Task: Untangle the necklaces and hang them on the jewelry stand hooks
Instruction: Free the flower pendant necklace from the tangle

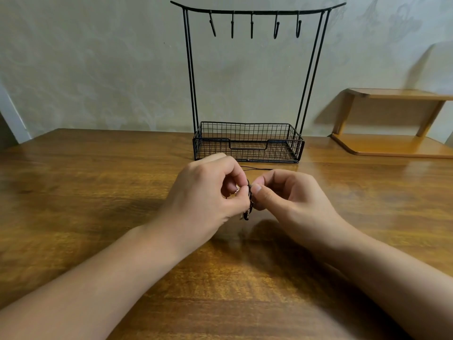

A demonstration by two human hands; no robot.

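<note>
Two hands work close above the wooden surface (98, 217): my left hand (208, 192) and right hand (289, 195) both pinch the knotted necklaces (249, 202) between fingertips, a dark cord trailing behind them. I judge it best to tease loops apart gently, not tug. Beyond, the jewelry stand (250, 69) waits; its wire basket (248, 143) looks empty, and its five hooks (251, 24) hang bare.

Two hands (247, 192), one stand (250, 141) with five hooks (251, 25), one shelf (392, 123).
</note>
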